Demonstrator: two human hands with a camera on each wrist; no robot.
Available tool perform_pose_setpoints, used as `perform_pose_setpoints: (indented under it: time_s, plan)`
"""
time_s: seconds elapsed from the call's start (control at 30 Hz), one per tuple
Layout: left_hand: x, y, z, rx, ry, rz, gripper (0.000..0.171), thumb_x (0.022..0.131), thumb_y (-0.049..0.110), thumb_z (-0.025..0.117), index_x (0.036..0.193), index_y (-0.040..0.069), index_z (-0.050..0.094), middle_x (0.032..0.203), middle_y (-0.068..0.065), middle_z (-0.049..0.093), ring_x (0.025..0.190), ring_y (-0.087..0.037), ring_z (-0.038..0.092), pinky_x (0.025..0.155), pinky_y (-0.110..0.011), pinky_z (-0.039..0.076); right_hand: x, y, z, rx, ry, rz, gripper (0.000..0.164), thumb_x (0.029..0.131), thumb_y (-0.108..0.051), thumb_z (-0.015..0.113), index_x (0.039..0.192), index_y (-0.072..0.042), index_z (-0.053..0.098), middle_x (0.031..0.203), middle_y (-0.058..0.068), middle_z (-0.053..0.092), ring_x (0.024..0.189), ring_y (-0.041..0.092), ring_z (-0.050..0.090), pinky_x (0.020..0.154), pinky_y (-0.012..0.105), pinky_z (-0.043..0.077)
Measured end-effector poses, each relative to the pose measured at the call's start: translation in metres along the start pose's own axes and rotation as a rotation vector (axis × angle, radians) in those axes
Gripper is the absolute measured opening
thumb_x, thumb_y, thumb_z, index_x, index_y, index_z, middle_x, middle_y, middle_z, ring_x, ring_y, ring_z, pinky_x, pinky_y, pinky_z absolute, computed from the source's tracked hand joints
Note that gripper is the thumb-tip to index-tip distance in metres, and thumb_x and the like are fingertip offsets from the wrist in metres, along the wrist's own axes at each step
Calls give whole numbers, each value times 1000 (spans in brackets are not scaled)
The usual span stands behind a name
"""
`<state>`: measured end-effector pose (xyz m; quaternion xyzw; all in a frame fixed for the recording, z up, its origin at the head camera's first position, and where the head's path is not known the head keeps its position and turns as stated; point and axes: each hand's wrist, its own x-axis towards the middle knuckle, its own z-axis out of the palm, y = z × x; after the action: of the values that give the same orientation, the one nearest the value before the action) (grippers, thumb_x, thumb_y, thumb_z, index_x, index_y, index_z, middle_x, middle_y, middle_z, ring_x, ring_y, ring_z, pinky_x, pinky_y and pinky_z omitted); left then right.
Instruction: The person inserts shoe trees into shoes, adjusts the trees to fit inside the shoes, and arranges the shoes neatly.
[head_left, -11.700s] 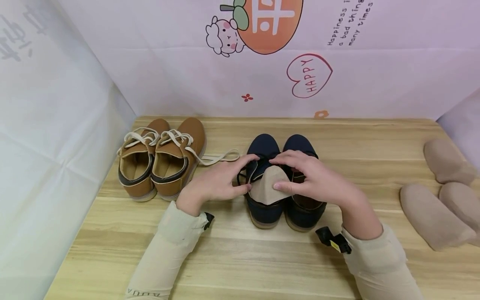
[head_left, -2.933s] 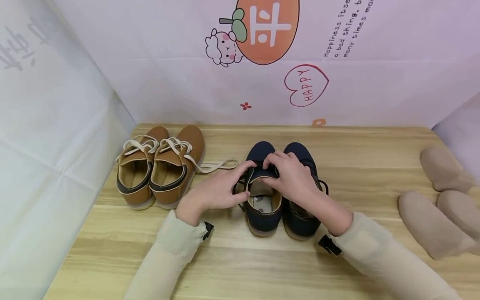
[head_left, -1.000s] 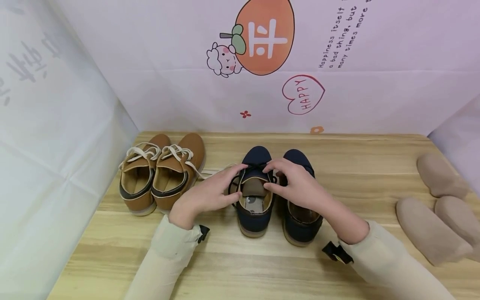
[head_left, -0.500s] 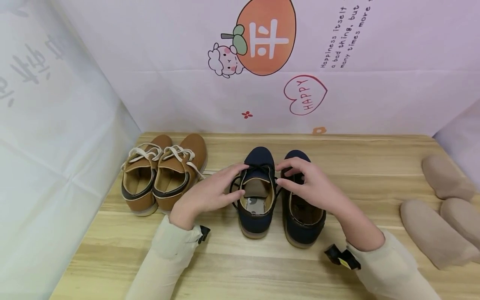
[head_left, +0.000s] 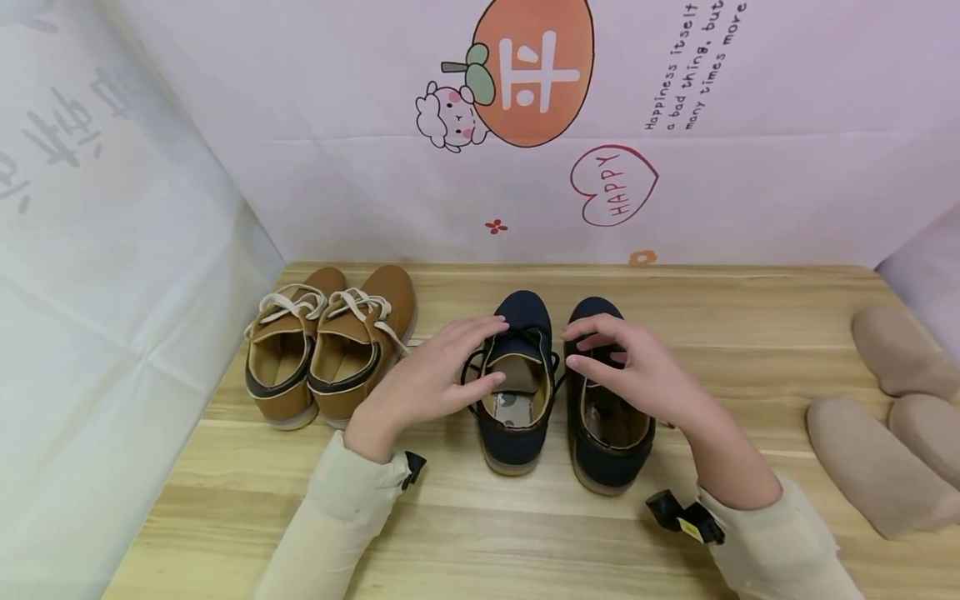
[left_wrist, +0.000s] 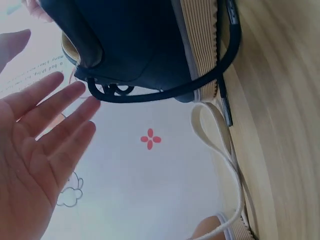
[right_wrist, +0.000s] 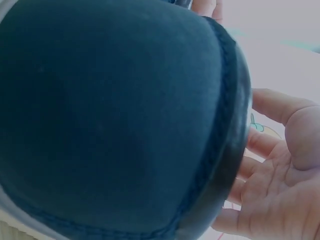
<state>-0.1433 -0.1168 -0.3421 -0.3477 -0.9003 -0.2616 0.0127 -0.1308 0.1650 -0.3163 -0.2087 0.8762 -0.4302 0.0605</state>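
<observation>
Two navy lace-up shoes stand side by side on the wooden table in the head view, toes pointing away. Inside the left navy shoe (head_left: 512, 446), a brown lining and a pale insole show. My left hand (head_left: 431, 379) is at its left side, fingers extended and thumb apart; in the left wrist view those fingers are close to the black lace (left_wrist: 165, 93). My right hand (head_left: 648, 367) hovers over the lace area of the right navy shoe (head_left: 611, 458), fingers loosely bent, holding nothing. That shoe's heel (right_wrist: 115, 120) hides part of the right wrist view.
A pair of brown shoes (head_left: 348, 367) with cream laces stands at the left. Several beige rounded pieces (head_left: 873, 467) lie at the right edge of the wooden table (head_left: 480, 533). A printed white cloth (head_left: 360, 183) hangs behind.
Earlier, my right hand held a beige rounded piece at the left navy shoe; that piece is out of sight now. The navy shoes stand farther apart, and my right hand has shifted to the right one.
</observation>
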Motion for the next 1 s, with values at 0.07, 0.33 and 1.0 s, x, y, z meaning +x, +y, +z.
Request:
perform_pose_setpoints:
  time_s: [0.07,0.33,1.0]
  plan:
    - [0,3,1,4,26,21,60,98,40,60,149,12,45,153,-6,46,143,-22,42,118,-41,35,-1,1,-1,-1,1,-10,24,98,-20,65,121,-15,65,125,9,65,115,30,63,96,61,47]
    - [3,15,5,20,122,140,58,97,34,63,146,8,47,145,-7,55,135,-22,51,114,-39,40,-4,4,-2,8,9,-35,25,97,-18,65,122,-14,65,126,8,65,116,29,63,96,61,47]
    - [8,43,24,13,72,268,61,93,37,66,144,7,49,145,-7,53,141,-27,43,120,-36,31,-13,1,-20,27,80,-78,26,97,-12,65,122,-7,65,131,11,63,111,17,63,94,63,49]
